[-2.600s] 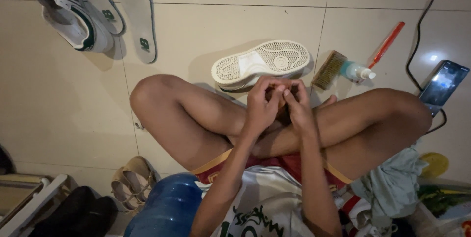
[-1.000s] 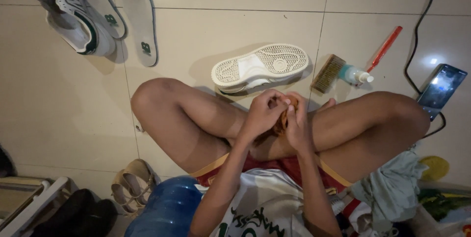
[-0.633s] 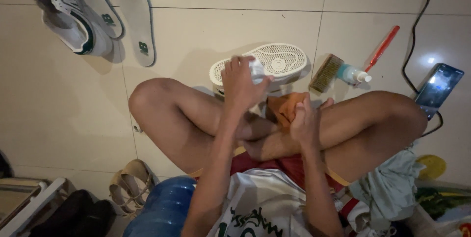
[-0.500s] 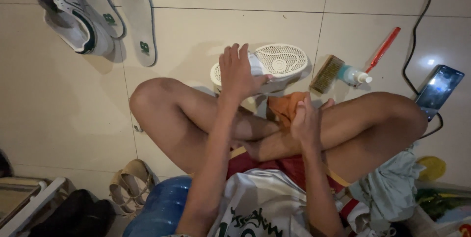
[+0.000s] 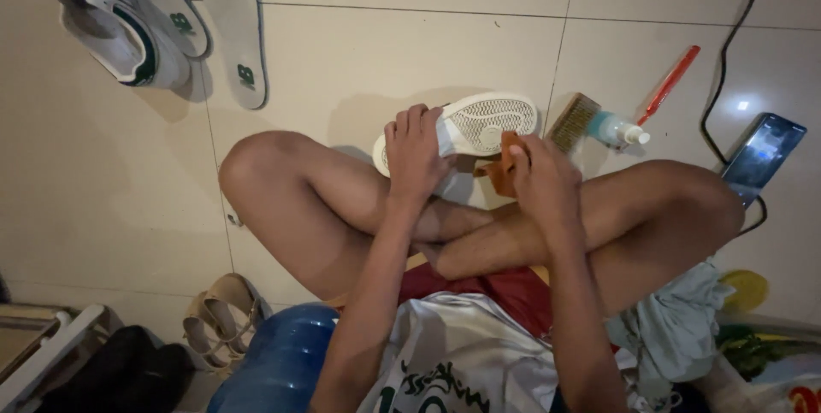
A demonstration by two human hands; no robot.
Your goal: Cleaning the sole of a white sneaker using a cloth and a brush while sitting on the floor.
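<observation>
Head view: the left hand grips a white shoe, sole up, above the crossed legs. The right hand holds an orange cloth at its heel. Best to brace the shoe firmly and wipe with short, even strokes.

Bare tile lay open beyond the sneaker; to its right a brush, bottle and what looked like a toothbrush crowded the way.
</observation>
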